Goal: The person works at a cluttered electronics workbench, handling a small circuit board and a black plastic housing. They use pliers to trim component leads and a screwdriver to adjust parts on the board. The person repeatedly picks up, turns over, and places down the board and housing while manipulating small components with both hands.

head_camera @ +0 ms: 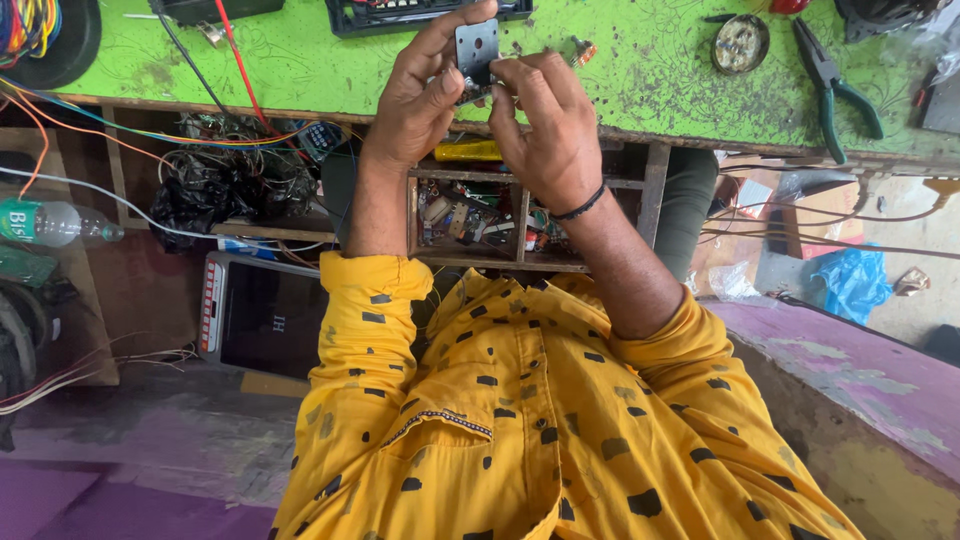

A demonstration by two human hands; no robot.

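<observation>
A: From the head camera, where are your hands?

B: Both are raised over the near edge of the green workbench. Your left hand and your right hand meet around a small grey metal plate with holes in it, held upright between them.

A: How tight is your hold?

B: Your left hand's fingers are curled, thumb and forefinger pinching the plate from its left side. Your right hand is closed on it from the right and below, fingertips pressed to the lower edge. Something small and dark sits behind the plate; you can't tell what it is, your fingers cover it.

A: How far along does the work look?

B: I'd judge you are in the middle of it. The plate is off the bench and in both hands, being fitted or checked. Nothing shows it fastened to anything yet. Whether screws are in, the picture doesn't show.

A: What lies around you?

B: Green-handled pliers rest on the bench to your right, well apart from your hands, with a round tin near them. Below the bench edge a wooden shelf holds loose parts, and a tangle of wires sits to the left. A plastic bottle lies at the far left.
</observation>
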